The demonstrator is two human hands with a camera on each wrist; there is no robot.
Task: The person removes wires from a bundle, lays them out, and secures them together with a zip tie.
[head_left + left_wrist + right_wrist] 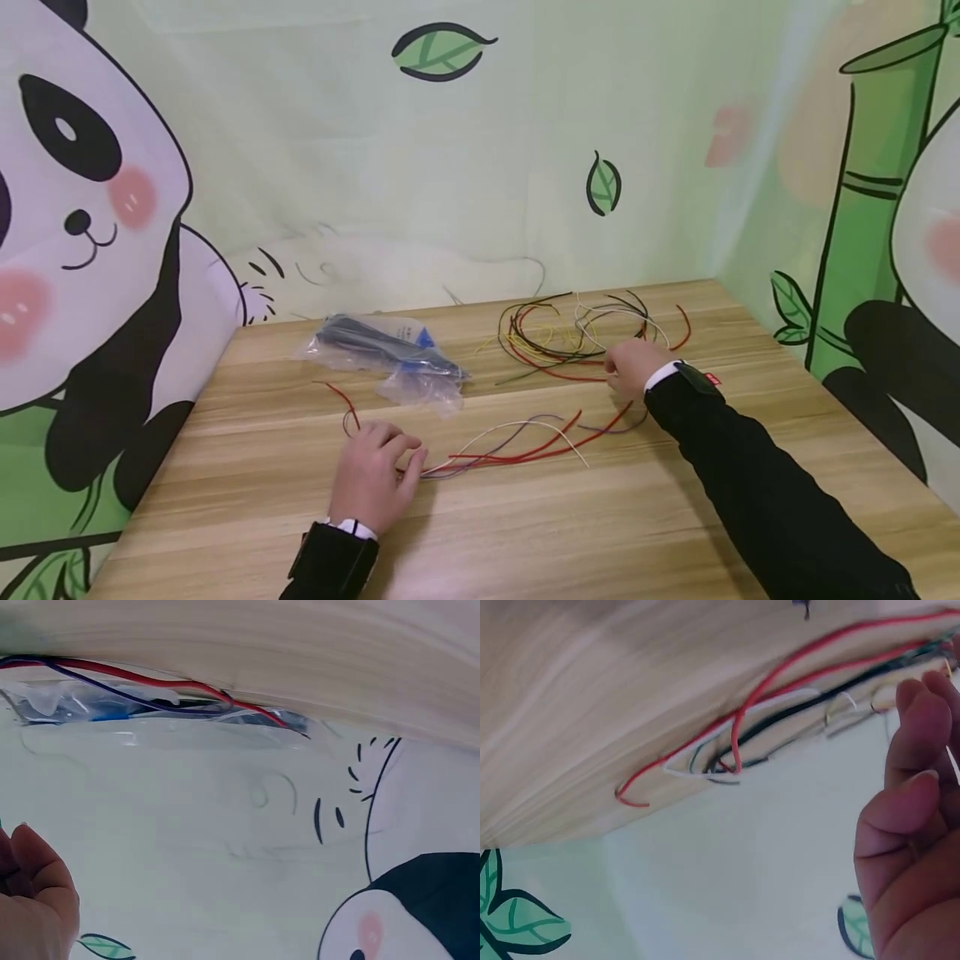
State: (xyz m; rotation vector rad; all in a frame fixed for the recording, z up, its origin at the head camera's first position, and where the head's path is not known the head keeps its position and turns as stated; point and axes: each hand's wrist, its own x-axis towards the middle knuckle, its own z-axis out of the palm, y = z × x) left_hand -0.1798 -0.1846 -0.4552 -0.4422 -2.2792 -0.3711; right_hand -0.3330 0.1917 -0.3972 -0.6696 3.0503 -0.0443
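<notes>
My left hand (375,475) is over a small bunch of wires (517,458), red, purple and white, covering part of it. Its fingers bend loosely; in the left wrist view, the part of the hand that shows is apart from the red wire (165,681). On the right, my right hand (636,365) reaches to the front edge of a loose tangle of wires (525,337), black, red, yellow and white. Thumb and fingers stand apart in the right wrist view, fingertips (922,712) close beside the dark wires (802,709). Whether they touch a wire is hidden.
A clear plastic bag (382,350) with long dark grey pieces and a blue patch lies at the back left. The wooden table (525,542) ends at a cloth backdrop (337,167) printed with pandas, leaves and bamboo.
</notes>
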